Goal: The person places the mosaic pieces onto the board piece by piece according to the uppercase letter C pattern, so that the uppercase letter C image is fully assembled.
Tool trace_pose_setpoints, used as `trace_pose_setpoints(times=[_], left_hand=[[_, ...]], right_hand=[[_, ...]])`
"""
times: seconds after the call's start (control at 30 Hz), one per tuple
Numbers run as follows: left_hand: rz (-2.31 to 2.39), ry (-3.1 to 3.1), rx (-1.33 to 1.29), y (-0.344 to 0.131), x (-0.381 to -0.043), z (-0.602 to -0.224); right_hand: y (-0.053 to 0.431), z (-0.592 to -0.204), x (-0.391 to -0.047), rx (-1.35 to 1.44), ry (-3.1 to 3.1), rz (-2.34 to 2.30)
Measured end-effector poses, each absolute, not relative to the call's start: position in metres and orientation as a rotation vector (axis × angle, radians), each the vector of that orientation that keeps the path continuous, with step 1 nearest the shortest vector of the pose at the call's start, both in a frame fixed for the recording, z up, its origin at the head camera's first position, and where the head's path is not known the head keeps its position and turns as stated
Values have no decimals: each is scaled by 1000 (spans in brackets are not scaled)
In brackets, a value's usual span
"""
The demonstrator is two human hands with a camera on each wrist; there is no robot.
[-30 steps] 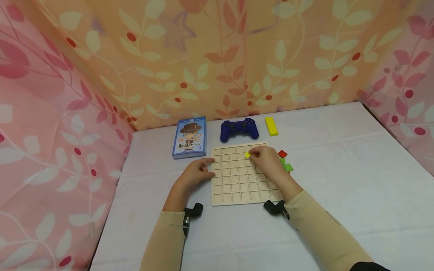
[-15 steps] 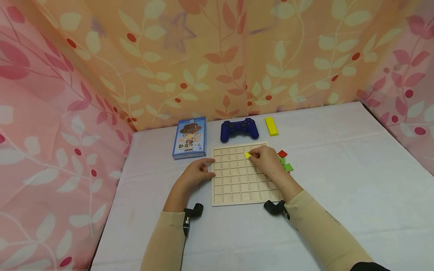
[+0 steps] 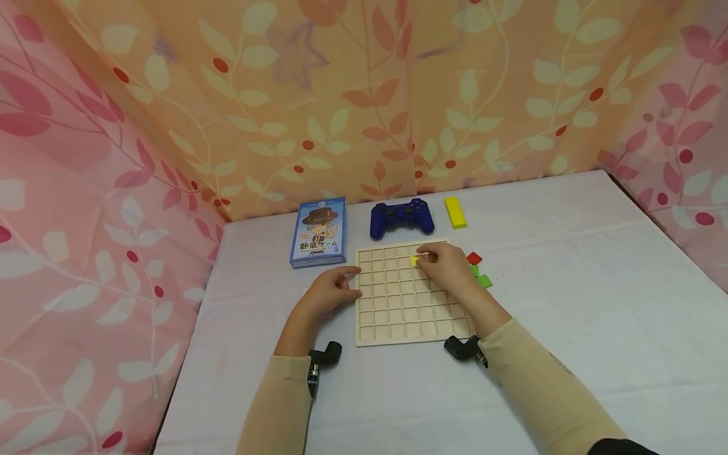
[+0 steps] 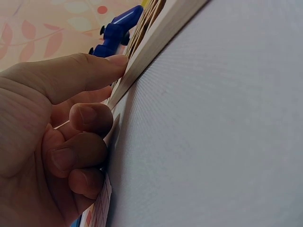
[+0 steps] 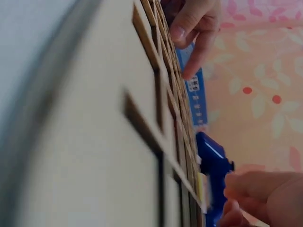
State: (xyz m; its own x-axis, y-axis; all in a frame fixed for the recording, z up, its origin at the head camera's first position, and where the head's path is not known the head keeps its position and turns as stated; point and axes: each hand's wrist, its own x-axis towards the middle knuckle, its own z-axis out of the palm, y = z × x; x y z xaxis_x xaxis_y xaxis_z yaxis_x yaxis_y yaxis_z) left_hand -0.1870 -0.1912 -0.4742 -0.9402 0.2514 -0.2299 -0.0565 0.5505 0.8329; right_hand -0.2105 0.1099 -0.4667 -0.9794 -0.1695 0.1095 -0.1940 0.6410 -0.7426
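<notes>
Can notice, since half a second ago, only a small change at the right hand [image 3: 449, 268]: index finger and thumb now slightly more parted at the yellow tile [image 3: 414, 260]. Can see this tile at 12 o'clock on the wooden grid board [image 3: 398, 306], near its far edge. From the right wrist view, can find the fingers just beside the tile, but rather blurred; cannot tell whether pinching it or only near it. At 9 o'clock of the board, can see the left hand [image 3: 328, 289], with thumb and index finger spread and touching the board's edge, the other fingers curled. Between 2 and 3 o'clock, just beside the board, can see a red tile [image 3: 474, 258] and green tiles [image 3: 485, 280]. On the white tabletop [image 3: 569, 284], can see also a blue box [image 3: 320, 232] at 10 o'clock, a game controller [image 3: 401, 218] at 12, and a yellow block [image 3: 455, 212] at 1.
</notes>
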Motion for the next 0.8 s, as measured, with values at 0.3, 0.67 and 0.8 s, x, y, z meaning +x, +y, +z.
trace_pose_setpoints(times=[0.3, 0.67, 0.8], left_hand=[[1323, 2471, 157, -191, -187, -475], [1339, 2471, 144, -191, -187, -477], [1338, 2469, 149, -191, -186, -476]], right_hand=[[123, -418, -201, 280, -2795, 1484], [146, -380, -188, 303, -2675, 1570], [156, -372, -185, 287, -2656, 1574]])
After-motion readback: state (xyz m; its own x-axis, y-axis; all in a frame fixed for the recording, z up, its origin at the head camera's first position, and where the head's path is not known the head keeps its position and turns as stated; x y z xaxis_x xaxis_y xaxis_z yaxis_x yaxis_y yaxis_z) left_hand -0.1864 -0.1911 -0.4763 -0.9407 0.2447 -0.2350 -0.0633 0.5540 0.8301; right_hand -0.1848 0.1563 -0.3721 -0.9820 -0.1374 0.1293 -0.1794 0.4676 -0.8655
